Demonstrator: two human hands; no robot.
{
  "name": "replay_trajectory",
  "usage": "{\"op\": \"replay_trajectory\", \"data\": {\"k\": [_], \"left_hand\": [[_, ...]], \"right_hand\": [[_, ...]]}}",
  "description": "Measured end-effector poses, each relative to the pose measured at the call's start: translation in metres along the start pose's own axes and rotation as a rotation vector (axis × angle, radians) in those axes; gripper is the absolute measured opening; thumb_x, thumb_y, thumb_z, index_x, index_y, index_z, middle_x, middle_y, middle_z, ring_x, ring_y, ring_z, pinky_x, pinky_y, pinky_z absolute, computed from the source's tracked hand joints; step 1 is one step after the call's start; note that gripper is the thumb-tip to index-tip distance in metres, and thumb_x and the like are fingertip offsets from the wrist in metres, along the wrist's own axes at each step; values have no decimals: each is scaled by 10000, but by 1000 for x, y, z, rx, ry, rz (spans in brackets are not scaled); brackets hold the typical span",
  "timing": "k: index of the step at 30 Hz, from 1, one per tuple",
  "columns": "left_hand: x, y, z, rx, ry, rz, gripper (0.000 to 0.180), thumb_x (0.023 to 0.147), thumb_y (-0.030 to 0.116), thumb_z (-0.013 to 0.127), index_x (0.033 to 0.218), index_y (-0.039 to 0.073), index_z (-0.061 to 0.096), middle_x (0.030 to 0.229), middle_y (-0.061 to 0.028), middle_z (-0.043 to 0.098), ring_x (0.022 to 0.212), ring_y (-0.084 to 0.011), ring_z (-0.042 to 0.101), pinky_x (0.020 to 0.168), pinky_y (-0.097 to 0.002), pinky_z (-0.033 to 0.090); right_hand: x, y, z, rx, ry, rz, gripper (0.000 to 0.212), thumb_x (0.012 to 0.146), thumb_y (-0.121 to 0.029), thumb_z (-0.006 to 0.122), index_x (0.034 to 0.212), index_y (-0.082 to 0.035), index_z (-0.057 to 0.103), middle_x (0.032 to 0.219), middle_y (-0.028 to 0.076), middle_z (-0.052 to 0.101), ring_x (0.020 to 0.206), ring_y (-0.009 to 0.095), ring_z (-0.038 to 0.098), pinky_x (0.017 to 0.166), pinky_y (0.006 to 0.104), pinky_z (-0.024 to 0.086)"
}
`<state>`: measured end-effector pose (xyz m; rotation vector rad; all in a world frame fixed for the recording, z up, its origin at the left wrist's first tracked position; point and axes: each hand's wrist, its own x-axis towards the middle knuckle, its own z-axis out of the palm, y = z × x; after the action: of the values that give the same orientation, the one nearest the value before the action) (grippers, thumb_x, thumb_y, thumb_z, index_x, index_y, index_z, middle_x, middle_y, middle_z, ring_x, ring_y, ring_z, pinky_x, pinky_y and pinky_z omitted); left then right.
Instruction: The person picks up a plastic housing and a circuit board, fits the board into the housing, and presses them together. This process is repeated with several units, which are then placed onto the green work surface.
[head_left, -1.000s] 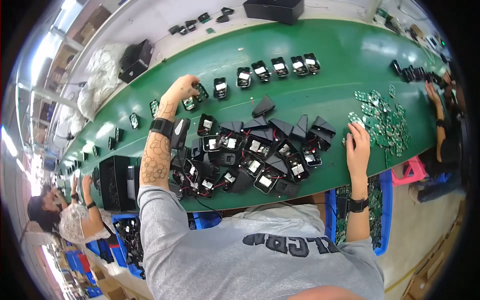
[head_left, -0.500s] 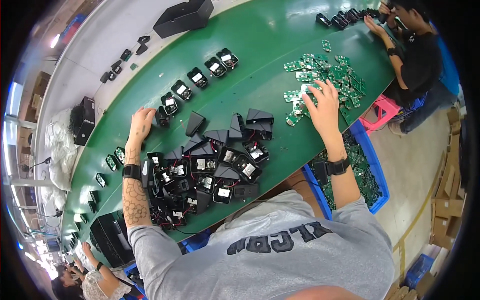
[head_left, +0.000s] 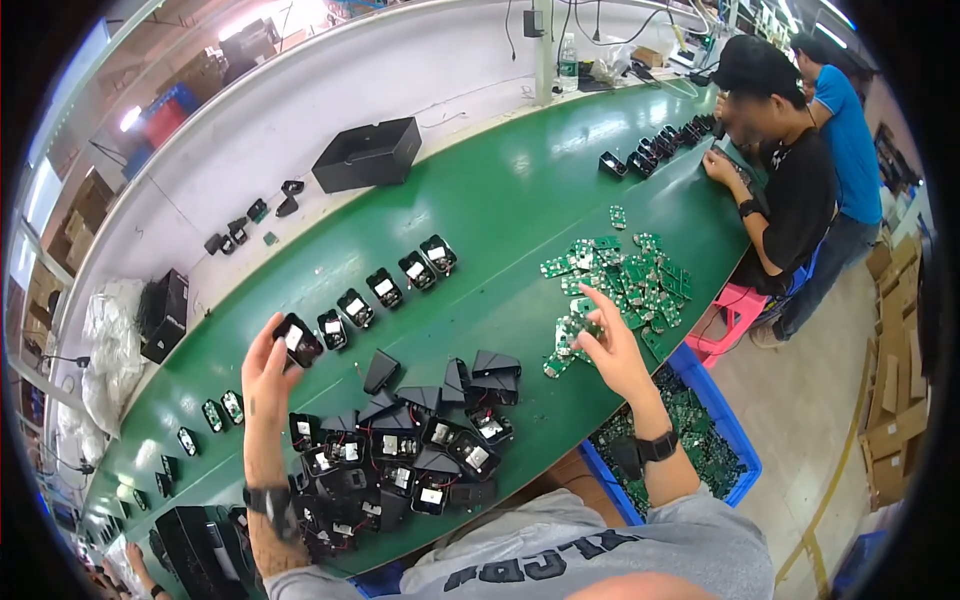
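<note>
My left hand (head_left: pixel 266 375) grips a black plastic housing (head_left: pixel 301 343) with a white part inside, at the near-left end of a row of similar open housings (head_left: pixel 384 288). Fingers lie along its left side, with the thumb below. At the near edge of a heap of small green circuit boards (head_left: pixel 640 285), my right hand (head_left: pixel 615 350) has its thumb and fingers curved around a circuit board (head_left: pixel 574 327), which is blurred and partly covered by the fingers. Between my forearms lies a pile of black housings (head_left: pixel 430 495) with red wires and wedge-shaped covers (head_left: pixel 382 370).
Below the table's right edge stands a blue crate (head_left: pixel 748 478) of circuit boards. A black box (head_left: pixel 368 155) sits at the back ledge. At far right, a person in black (head_left: pixel 800 190) works near more housings (head_left: pixel 650 150); a pink stool (head_left: pixel 728 318) stands nearby.
The view has tilted up toward the far end of the table. My left hand has taken hold of the row's end housing. My right hand's fingers have closed in on a circuit board.
</note>
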<state>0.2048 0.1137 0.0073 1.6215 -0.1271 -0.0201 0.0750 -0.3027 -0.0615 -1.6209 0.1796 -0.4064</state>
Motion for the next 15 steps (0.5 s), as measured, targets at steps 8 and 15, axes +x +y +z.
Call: {"op": "replay_trajectory", "data": {"k": [8, 15], "left_hand": [[-144, -13, 96, -1337, 6, -569, 548, 918, 351, 616, 1357, 67, 451, 1291, -109, 534, 1195, -260, 515, 984, -388, 462], [-144, -38, 148, -1337, -177, -498, 408, 1014, 388, 416, 1406, 280, 379, 1492, -22, 371, 1348, -284, 393, 1021, -463, 394]], "right_hand": [[-29, 18, 11, 268, -111, 48, 282, 816, 76, 610, 1089, 7, 586, 1014, 56, 616, 893, 122, 605, 802, 262, 480], [-26, -10, 40, -239, -102, -167, 131, 807, 38, 654, 931, 25, 694, 909, 52, 665, 856, 110, 606, 772, 252, 492]]}}
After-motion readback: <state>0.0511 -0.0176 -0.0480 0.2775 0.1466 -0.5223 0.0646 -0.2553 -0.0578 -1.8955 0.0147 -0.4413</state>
